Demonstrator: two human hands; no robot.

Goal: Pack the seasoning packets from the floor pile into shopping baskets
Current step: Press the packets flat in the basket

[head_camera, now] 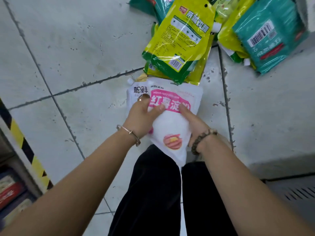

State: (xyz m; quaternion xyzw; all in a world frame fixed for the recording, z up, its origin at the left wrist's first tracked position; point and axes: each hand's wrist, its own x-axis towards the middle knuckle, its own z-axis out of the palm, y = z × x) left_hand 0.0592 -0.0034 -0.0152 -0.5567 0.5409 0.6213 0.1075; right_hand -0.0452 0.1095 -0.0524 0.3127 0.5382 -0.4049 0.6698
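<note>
A white packet with a pink label [170,123] is held above the tiled floor, between my two hands. My left hand [141,116] grips its left side, thumb across the pink label. My right hand [192,123] grips its right side, fingers on the front. Behind it, under my left hand, shows a white spouted pouch [136,90]; whether my left hand holds it too I cannot tell. Beyond lies the pile: yellow-green packets [180,40] stacked on each other and teal packets [271,38] at the upper right. No basket is in view.
My legs in black trousers [153,193] stand below the packet. A shelf edge with yellow-black hazard tape [22,138] runs along the left. A grey vented unit [293,191] sits at the lower right. Pale floor tiles [68,40] spread to the upper left.
</note>
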